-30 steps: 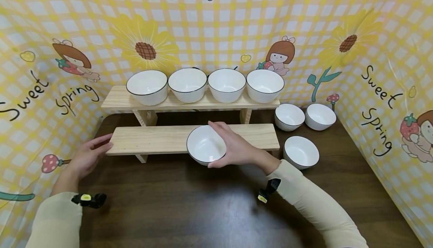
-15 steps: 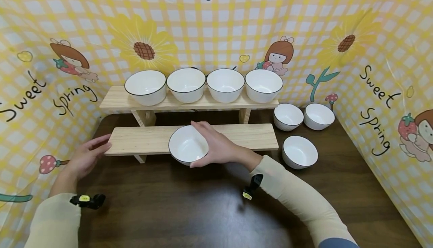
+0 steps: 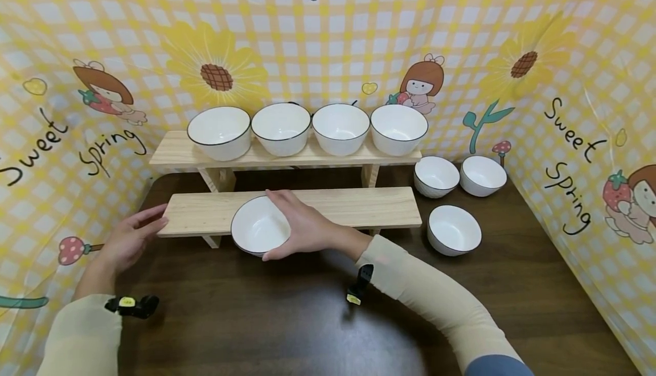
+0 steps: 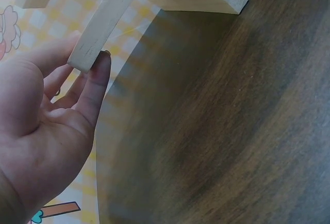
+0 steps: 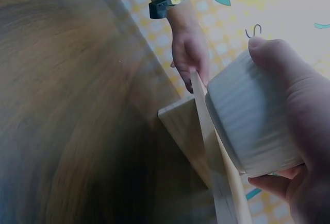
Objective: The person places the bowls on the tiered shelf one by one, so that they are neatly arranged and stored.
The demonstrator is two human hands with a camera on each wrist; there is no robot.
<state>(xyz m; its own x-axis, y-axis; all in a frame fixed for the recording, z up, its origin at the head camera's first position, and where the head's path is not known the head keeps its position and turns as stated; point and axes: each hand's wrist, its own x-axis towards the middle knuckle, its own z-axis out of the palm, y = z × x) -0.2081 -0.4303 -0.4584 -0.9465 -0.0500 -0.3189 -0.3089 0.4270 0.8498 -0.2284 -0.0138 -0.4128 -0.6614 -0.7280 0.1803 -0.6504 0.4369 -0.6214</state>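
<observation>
Head view: right fingers pinch a bowl, base hidden; left fingers, a shelf.

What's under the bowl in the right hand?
The front shelf runs beneath the bowl; the stretch directly under its base is covered, so whether they touch can't be told.

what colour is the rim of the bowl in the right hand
Dark, close to black, on a white bowl; it shows best in the head view.

Yellow-checked walls, probably cloth, border a dark wood-grained tabletop.
</observation>
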